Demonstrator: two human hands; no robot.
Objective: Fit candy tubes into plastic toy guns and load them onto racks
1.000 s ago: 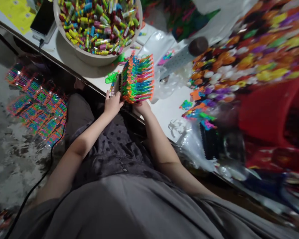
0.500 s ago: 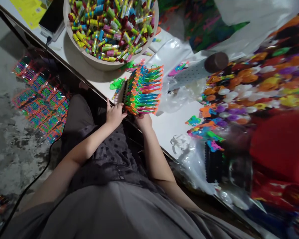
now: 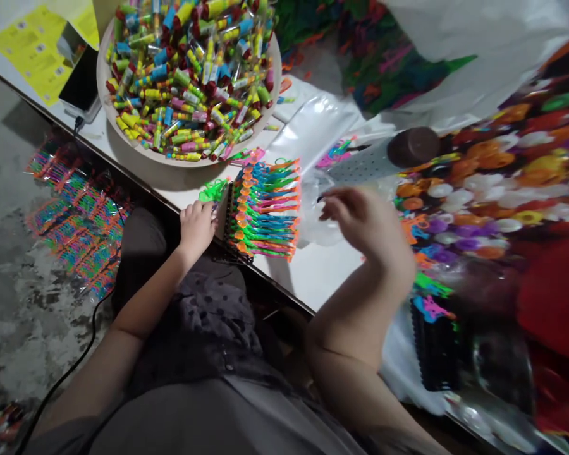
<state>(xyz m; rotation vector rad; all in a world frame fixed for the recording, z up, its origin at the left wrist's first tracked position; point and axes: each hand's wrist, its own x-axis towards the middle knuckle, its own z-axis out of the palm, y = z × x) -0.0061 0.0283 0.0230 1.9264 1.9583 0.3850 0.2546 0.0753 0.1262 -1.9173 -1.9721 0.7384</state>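
A black comb-like rack (image 3: 227, 218) stands at the table's front edge, packed with a row of small colourful plastic figures (image 3: 270, 208) with orange ends. My left hand (image 3: 198, 229) is just left of the rack, fingers bent and pressed together; what they hold, if anything, is hidden. A bright green plastic piece (image 3: 213, 189) lies just beyond those fingers. To the right of the row, my right hand (image 3: 355, 218) is raised over a clear plastic bag (image 3: 313, 221), its fingers curled and blurred. I cannot tell whether it touches the bag.
A large round tub (image 3: 105, 120) of wrapped colourful tubes stands at the back left, beside a phone (image 3: 81, 79) and yellow sheets (image 3: 23, 44). A dotted cylinder with a brown cap (image 3: 412, 146) lies behind my right hand. Bagged figures (image 3: 76, 215) lie low at left.
My right hand has left the lower end of the rack and moved up and right. My left hand has shifted slightly left and down. The view has also shifted.
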